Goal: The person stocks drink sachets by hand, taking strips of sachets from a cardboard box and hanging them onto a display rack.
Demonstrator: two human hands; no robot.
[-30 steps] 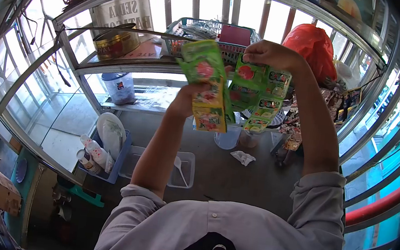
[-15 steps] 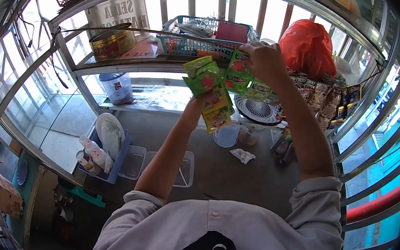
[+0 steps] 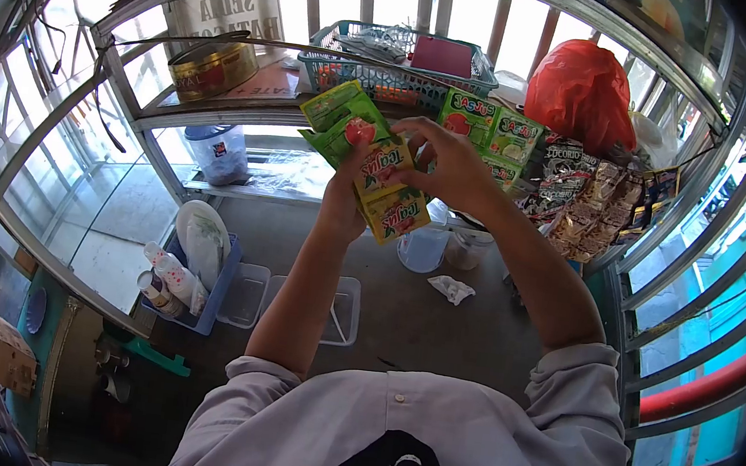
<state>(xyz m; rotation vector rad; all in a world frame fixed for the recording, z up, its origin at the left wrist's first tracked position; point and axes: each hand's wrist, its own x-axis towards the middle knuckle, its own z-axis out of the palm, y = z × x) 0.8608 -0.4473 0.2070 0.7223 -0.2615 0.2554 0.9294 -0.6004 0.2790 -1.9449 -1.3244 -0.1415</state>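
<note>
My left hand (image 3: 344, 200) is closed on a bunch of drink sachets, raised in front of the shelf. Green sachets (image 3: 338, 123) stick out at the top of the bunch, and yellow sachets (image 3: 394, 210) labelled Teajus hang below. My right hand (image 3: 454, 170) reaches in from the right, its thumb and fingers curled on the right edge of the yellow sachets. Just behind it, a strip of green Jasjus sachets (image 3: 514, 140) hangs from the cord along the shelf. Part of that strip is hidden by my right hand.
On the shelf stand a gold tin (image 3: 215, 70), a teal basket (image 3: 345, 78) and a red plastic bag (image 3: 580, 91). Brown coffee sachets (image 3: 589, 207) hang at the right. Below are a blue bin (image 3: 221, 294) with cups, clear containers (image 3: 345, 315) and a crumpled tissue (image 3: 451, 289).
My right hand has come left and down from the hanging green strip to the sachets in my left hand. The bunch has turned, so its yellow fronts show more fully.
</note>
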